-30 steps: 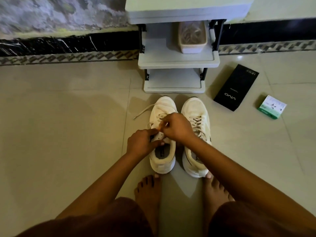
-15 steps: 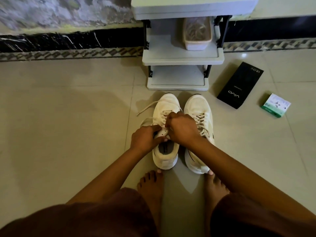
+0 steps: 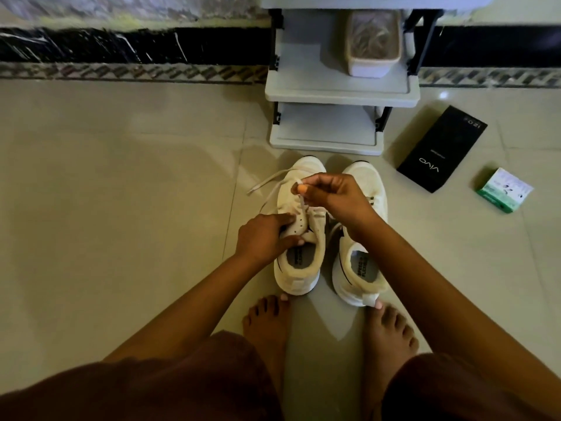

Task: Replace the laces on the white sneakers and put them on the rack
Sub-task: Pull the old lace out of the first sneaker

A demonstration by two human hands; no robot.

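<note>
Head view, right hand fingers pinching lace, left hand gripping sneaker

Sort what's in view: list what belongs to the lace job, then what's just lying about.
Job: left sneaker, right sneaker, lace, rack, basket, left hand, right hand.
Lying about: black box, green carton.

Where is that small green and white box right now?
In the head view, the small green and white cardboard box lies on the tiled floor at far right, just right of the black rectangular phone box, well clear of the white sneakers.
</note>
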